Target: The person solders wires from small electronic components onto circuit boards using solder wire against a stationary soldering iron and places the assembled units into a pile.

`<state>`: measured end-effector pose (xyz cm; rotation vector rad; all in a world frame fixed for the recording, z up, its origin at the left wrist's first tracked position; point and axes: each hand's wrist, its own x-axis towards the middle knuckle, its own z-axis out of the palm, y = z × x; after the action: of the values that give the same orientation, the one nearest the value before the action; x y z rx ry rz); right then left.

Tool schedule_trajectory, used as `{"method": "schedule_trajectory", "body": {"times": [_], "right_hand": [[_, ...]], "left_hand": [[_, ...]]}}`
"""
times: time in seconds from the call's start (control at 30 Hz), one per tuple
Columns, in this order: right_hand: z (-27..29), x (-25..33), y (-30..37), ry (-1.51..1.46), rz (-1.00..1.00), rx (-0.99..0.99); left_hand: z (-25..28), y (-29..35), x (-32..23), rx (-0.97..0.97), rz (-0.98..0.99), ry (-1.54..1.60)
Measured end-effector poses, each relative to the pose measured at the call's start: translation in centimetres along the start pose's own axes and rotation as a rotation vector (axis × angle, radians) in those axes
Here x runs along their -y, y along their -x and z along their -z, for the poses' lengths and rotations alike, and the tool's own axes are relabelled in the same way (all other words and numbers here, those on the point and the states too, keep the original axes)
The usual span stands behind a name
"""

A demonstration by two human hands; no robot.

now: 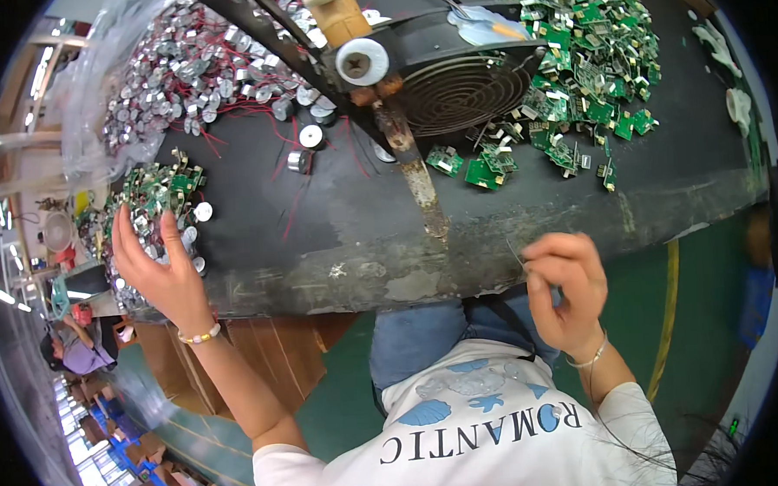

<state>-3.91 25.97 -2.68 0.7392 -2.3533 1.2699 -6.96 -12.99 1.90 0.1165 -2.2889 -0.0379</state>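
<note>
My left hand (160, 275) is at the left end of the bench, its fingers spread at the edge of a heap of green circuit boards (165, 179) mixed with silvery round parts. Whether the fingertips touch the heap I cannot tell. Over the bench's front edge, my right hand (569, 283) pinches a thin wire (514, 253) between thumb and forefinger. The wire's free end points up and away from me. Two loose round motors with red leads, one with a white face (311, 137) and one silvery (299, 162), lie between the heap and the metal stand.
A rusty metal bar (416, 177) rises mid-bench beside a black round fan (465, 92). Behind to the left is a large pile of silvery motors with red wires (199, 64); to the right, a pile of green boards (589, 52). A cardboard box (238, 358) stands below the bench edge.
</note>
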Motion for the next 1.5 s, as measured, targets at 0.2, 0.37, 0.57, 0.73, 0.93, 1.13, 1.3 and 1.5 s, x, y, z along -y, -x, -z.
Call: {"method": "schedule_trajectory", "body": {"times": [0.2,0.37,0.57,0.73,0.93,1.13,1.3,1.5], "right_hand": [[-0.5,0.6,1.0,-0.085,-0.056,-0.017],[-1.7,1.2,1.8,-0.347,-0.059,0.096],[-2.6,3.0,0.5,-0.491,-0.216,0.206],[-2.7,2.8,0.4,-0.481,-0.314,0.426],[-3.1,2.9,-0.3,-0.556,-0.175,0.331],[-0.5,-0.6,-4.1,0.081,0.067,0.099],[-1.3,-3.0,-6.1,0.234,-0.010,0.010],[0.5,-0.8,-2.4,0.259,-0.079,-0.068]], "left_hand": [[-3.3,-0.3,-6.2,0.627,-0.148,0.364],[-4.2,1.6,-8.9,0.708,-0.124,0.425],[3.2,6.2,-13.5,1.213,0.136,1.224],[3.5,7.7,-11.2,1.176,0.272,1.331],[4.2,7.3,-12.9,1.301,0.417,1.650],[4.4,5.5,-11.5,0.841,0.352,1.019],[-0.6,5.0,-11.1,0.477,0.344,0.705],[1.4,8.4,-12.5,0.600,0.432,0.987]]}}
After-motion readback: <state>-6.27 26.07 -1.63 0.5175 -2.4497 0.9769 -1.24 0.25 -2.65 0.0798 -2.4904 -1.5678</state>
